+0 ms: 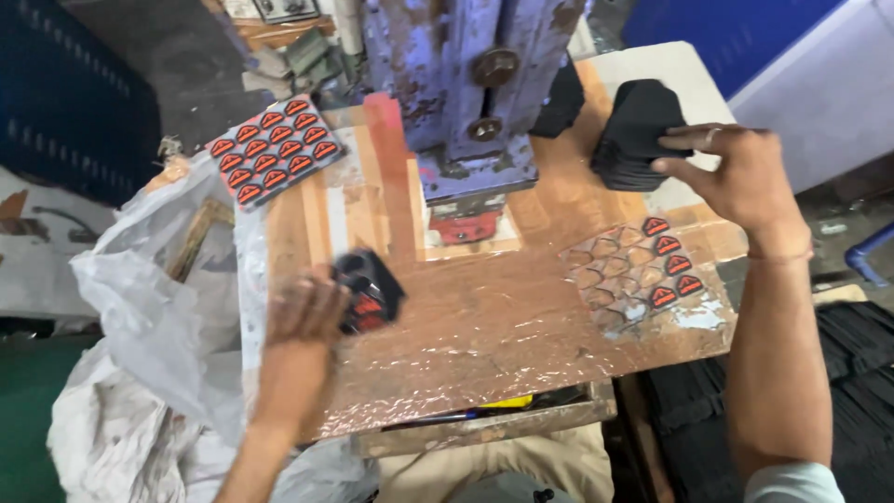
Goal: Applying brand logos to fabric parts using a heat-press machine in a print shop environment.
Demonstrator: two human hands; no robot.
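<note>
Under the blue press (466, 93) | left hand (303, 312) grips black orange-printed patch (372, 293), nearest | right hand (736, 172) clasps black patch stack (633, 135), far right

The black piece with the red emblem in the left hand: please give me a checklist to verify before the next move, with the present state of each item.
1. Left hand grips the black piece: ok, fingers closed on it, though blurred.
2. Right hand steady on the stack of black pieces: ok, fingers on its edge.
3. Spot under the press head free of hands: ok, both hands apart from it.
4. Emblem sheet on the right has emblems left: ok, a few red ones remain.
5. Full emblem sheet within reach: ok, at the board's far left corner.
6. Emblem seated straight on the piece: cannot tell, blurred.
</note>
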